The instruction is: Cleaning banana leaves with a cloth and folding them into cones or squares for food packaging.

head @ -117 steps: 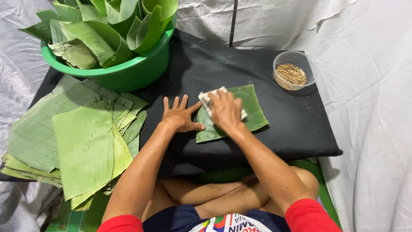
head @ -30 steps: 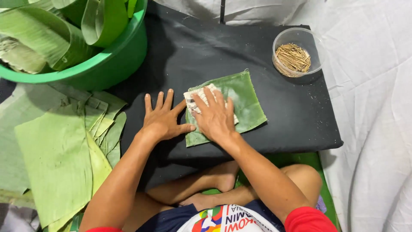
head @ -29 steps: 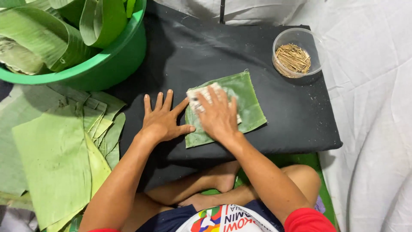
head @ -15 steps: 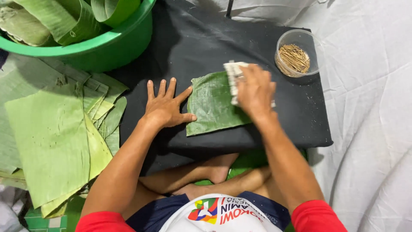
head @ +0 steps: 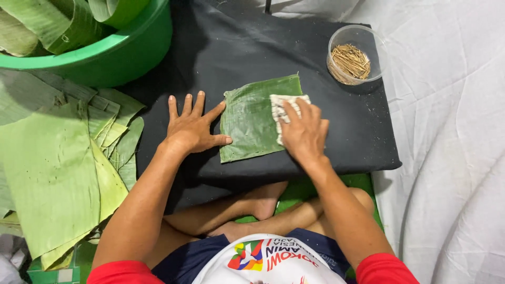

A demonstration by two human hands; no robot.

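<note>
1. Leaf [head: 252, 123]: a squarish green piece lying flat on the black board [head: 221, 47], near the board's front edge.
2. Cloth [head: 284, 108]: a pale checked pad on the leaf's right part, reaching the leaf's right edge.
3. Right hand [head: 305, 134]: palm down on the cloth, fingers extended and pressing it against the leaf; nothing is clenched, and the cloth lies beneath the fingers rather than being pinched.
4. Left hand [head: 192, 129]: flat on the board just left of the leaf, fingers spread and released, thumb tip touching the leaf's left edge.
5. Bowl [head: 355, 58]: clear, holding thin wooden sticks, beyond and to the right of the leaf, well apart from it.
6. Tub [head: 105, 55]: green, filled with rolled leaves, far left of the leaf.
7. Leaf stack [head: 58, 163]: loose sheets left of the leaf, off the board.
</note>
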